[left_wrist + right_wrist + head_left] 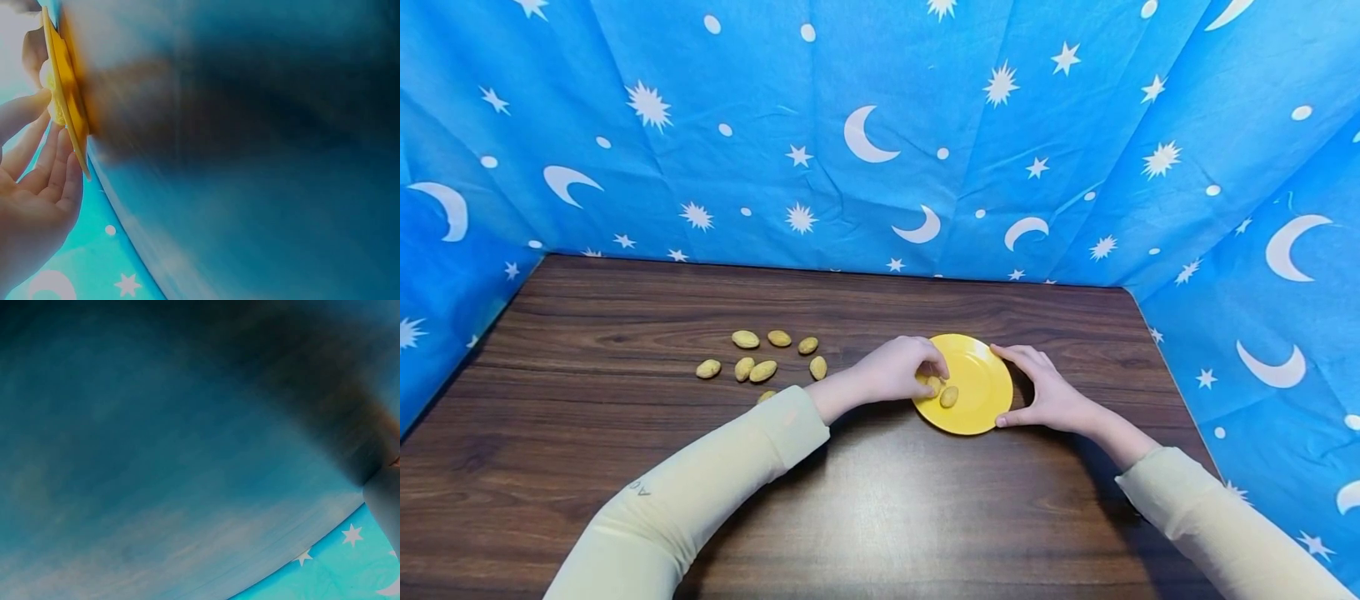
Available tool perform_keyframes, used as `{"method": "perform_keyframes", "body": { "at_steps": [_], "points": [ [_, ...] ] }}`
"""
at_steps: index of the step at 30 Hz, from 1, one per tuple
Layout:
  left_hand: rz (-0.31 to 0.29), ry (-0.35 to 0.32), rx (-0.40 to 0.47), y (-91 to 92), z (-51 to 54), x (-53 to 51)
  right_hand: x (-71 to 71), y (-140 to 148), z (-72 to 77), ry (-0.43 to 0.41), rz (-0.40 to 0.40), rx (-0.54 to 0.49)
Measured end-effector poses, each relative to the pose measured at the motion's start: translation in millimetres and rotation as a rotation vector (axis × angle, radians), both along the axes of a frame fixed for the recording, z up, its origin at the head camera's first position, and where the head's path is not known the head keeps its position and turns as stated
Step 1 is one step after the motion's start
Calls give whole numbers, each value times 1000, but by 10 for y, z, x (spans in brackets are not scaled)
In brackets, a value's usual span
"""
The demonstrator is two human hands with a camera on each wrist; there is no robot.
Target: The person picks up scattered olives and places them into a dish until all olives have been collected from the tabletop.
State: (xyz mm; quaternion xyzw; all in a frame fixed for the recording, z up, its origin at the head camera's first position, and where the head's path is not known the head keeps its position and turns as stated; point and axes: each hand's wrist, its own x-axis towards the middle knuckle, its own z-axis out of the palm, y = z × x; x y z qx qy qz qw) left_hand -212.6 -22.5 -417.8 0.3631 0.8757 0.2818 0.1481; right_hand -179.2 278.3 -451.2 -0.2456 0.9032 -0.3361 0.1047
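Note:
A round yellow plate (981, 375) lies on the table at right of centre. Over its left side is my left hand (898, 368), fingers curled, pinching a yellow oval nut (933, 385) low at the plate's surface. Another such nut (949, 397) lies beside it on the plate. My right hand (1051, 393) holds the plate's right rim, thumb at the near edge and fingers at the far edge. In the left wrist view, my left hand (37, 194) is at the plate (67, 94), seen edge-on. The right wrist view catches only a dark sliver of hand (386, 503).
Several more oval nuts (763, 372) lie loose on the dark wooden table (880, 517), left of the plate; one is partly hidden by the left sleeve (700, 492). A blue cloth (820, 75) with white moons and stars borders the table's back and sides.

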Motion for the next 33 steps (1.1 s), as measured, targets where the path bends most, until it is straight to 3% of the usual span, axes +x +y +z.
{"method": "perform_keyframes", "body": {
  "at_steps": [11,22,33],
  "points": [
    [38,39,65,-242,146,-60,0,4,3,4,-1,4],
    [165,71,105,-710,253,-101,-3,9,-17,5,-3,9],
    [260,57,104,-1104,237,-69,-7,7,-10,8,-1,5]
  ]
}}
